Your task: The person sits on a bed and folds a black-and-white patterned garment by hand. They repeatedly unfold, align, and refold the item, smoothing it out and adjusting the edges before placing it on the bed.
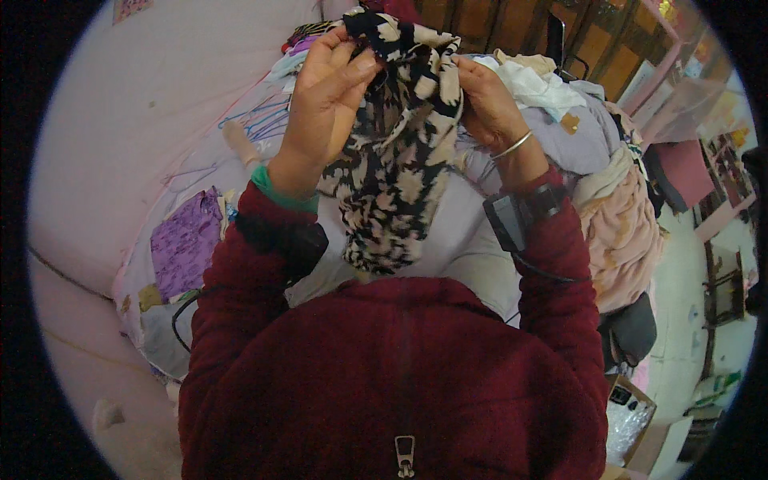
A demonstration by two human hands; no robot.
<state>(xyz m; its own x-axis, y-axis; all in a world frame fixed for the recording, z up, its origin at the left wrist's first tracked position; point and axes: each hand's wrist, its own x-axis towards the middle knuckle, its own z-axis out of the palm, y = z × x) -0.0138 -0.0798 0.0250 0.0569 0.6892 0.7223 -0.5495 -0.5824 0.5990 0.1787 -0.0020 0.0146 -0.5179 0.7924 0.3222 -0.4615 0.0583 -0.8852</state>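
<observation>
A black garment with a cream pattern [408, 174] hangs in front of me, its lower part over my lap. My left hand [333, 90] pinches its upper edge between thumb and fingers, palm partly turned to the camera. On the other side, my right hand [489, 99] grips the same upper edge, with the fingertips partly hidden by the cloth. The top of the garment is bunched between both hands. What kind of garment it is, I cannot tell.
Blue and purple clothes hangers [264, 123] lie on the bed beyond my left forearm. A folded purple cloth [186, 243] is at the left. Piled white and grey clothes [540, 90] and a peach blanket [624, 234] rise at the right. An open cardboard box [639, 414] stands at the lower right.
</observation>
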